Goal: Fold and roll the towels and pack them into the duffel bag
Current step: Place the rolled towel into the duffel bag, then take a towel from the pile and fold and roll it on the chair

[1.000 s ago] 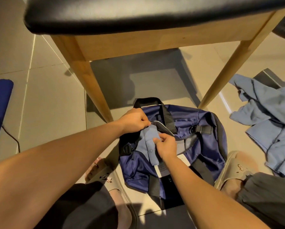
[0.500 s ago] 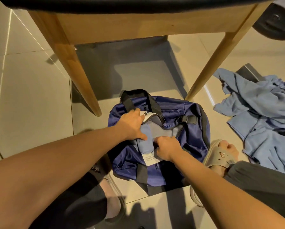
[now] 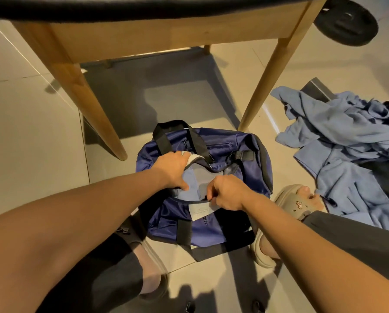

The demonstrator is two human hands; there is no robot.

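Satiny navy duffel bag (image 3: 252, 154), matt blue cloth towels (image 3: 347, 141), glossy floor tiles (image 3: 31, 136)

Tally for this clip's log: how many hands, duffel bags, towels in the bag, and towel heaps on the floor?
hands: 2 (left hand, right hand)
duffel bag: 1
towel in the bag: 1
towel heap on the floor: 1
total: 5

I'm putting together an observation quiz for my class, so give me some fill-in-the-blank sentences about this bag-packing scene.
1. The duffel bag lies on the tiled ____.
2. Its handles are coloured ____.
3. The loose towel pile lies to the bag's ____ side.
4. The towel in the bag's opening is light ____.
Missing words: floor; black; right; blue.
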